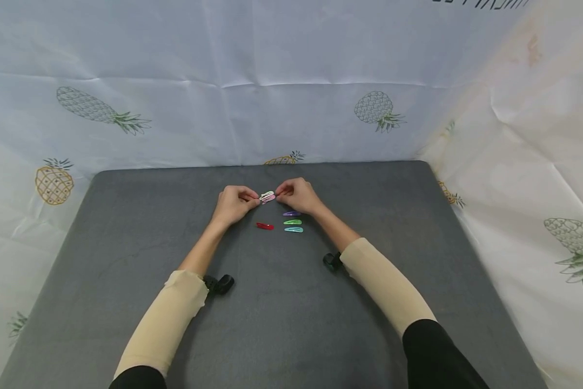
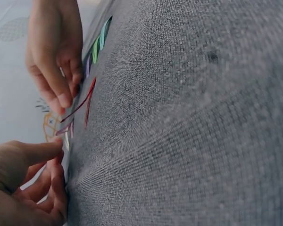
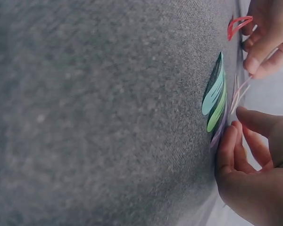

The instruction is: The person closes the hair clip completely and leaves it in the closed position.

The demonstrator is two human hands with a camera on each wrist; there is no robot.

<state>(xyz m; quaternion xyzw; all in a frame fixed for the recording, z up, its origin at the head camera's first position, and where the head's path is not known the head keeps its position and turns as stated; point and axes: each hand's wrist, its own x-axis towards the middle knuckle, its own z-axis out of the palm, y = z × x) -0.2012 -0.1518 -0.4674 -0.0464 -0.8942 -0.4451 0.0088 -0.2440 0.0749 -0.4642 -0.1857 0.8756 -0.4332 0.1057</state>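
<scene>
A pink hair clip (image 1: 269, 199) lies against a white hair clip (image 1: 266, 194) between the two hands. My left hand (image 1: 234, 205) pinches the pink clip's left end between thumb and fingertip. From the other side my right hand (image 1: 299, 195) brings its thumb and fingertips close to the clips' right end; whether they grip it is too small to tell. Nearer me lies a red hair clip (image 1: 265, 226), its two parts spread apart in the right wrist view. Beside it, a purple clip (image 1: 292, 213), a green clip (image 1: 293, 222) and a light blue clip (image 1: 293, 229) form a column.
A grey cloth-covered table (image 1: 281, 324) extends around the hands. Behind it hangs a white pineapple-print sheet (image 1: 252, 124), which also borders the sides. Dark wrist-worn devices (image 1: 223, 284) sit at the inner sides of both forearms, close above the table.
</scene>
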